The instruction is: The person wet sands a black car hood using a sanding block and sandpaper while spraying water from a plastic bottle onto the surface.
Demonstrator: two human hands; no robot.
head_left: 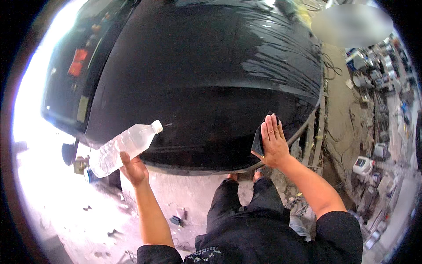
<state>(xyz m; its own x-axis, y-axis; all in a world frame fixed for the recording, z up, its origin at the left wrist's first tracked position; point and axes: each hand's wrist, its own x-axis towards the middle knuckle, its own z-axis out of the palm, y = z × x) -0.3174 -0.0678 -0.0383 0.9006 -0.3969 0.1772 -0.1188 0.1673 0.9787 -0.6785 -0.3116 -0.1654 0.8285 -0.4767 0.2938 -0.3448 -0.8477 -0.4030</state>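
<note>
My left hand [135, 170] is wrapped round a clear plastic bottle [128, 146] with a white cap. The bottle is tilted, its cap pointing up and right over the near edge of a black car hood [189, 66]. A small streak, perhaps water, shows just off the cap. At the hood's near right corner, my right hand [275, 147] holds a dark sheet, seemingly sandpaper [258, 144], flat under its palm. Its fingers are straight and close together, and the thumb is hidden. Part of the sheet sticks out to the left of the hand.
Wet-looking streaks cover the hood's far right. The windshield [83, 57] is at left, beside a dark side mirror [68, 153]. Cables lie on the floor at right, near a cluttered rack [391, 83] and a white container [363, 165]. Small debris [176, 220] lies by my feet.
</note>
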